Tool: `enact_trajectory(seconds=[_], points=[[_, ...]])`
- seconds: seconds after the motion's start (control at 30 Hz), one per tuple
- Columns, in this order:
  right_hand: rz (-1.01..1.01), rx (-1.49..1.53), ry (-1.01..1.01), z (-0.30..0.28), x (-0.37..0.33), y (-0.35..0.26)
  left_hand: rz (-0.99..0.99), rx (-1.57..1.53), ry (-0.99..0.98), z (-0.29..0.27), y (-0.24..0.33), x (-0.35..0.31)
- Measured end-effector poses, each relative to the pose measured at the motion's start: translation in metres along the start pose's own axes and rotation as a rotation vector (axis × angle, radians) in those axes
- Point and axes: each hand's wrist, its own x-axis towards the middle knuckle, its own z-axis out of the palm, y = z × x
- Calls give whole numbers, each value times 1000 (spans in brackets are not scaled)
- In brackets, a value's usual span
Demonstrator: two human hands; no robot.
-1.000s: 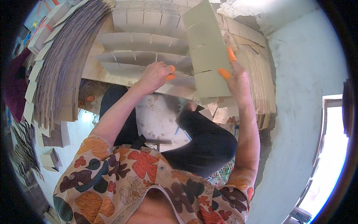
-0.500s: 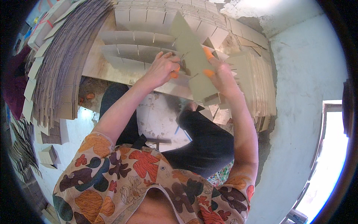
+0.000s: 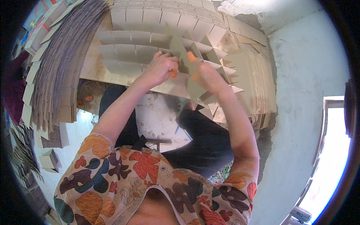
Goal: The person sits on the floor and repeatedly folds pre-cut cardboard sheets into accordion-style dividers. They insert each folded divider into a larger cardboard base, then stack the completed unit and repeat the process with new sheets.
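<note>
Pale table (image 3: 90,71) across the upper middle of the frame, brown-stained in places. Light blue wall (image 3: 300,67) on the right, bright opening (image 3: 330,150) at the far right edge. Floor (image 3: 152,112) pale and marked, lower centre.

White carton (image 3: 40,37) with a red strap, upper left; contents not visible. Tall stack of cardboard sheets (image 3: 63,63) beside it, fanned edges. More slotted sheets (image 3: 168,18) packed along the top, another pile (image 3: 258,84) right of centre.

Slotted strips (image 3: 123,50) stand on edge in rows on the table, upper centre: greyish beige, thin, evenly notched. Toward the right, crossing pieces (image 3: 213,55) meet them, forming open cells. Slotted panel (image 3: 177,43) of the same dull board slants across the rows at upper centre, between the hands; slightly blurred.

Right hand (image 3: 210,77) holds the panel by its right-hand side, orange finger covers (image 3: 191,57) on. Left hand (image 3: 161,68) is at the strips just left of the panel, fingers curled, orange covers too; cannot tell if it pinches a strip.
</note>
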Motion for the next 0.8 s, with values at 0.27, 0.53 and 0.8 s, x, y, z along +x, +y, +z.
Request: enact_trajectory(seconds=[0.27,0.53,0.8], points=[[196,-81,490,-8,-42,2,19,42,136,-7,-10,-21],[1178,-428,498,32,-159,123,-33,99,175,-32,-36,-50],[1162,-253,340,32,-156,108,-30,86,195,-26,-41,-54]])
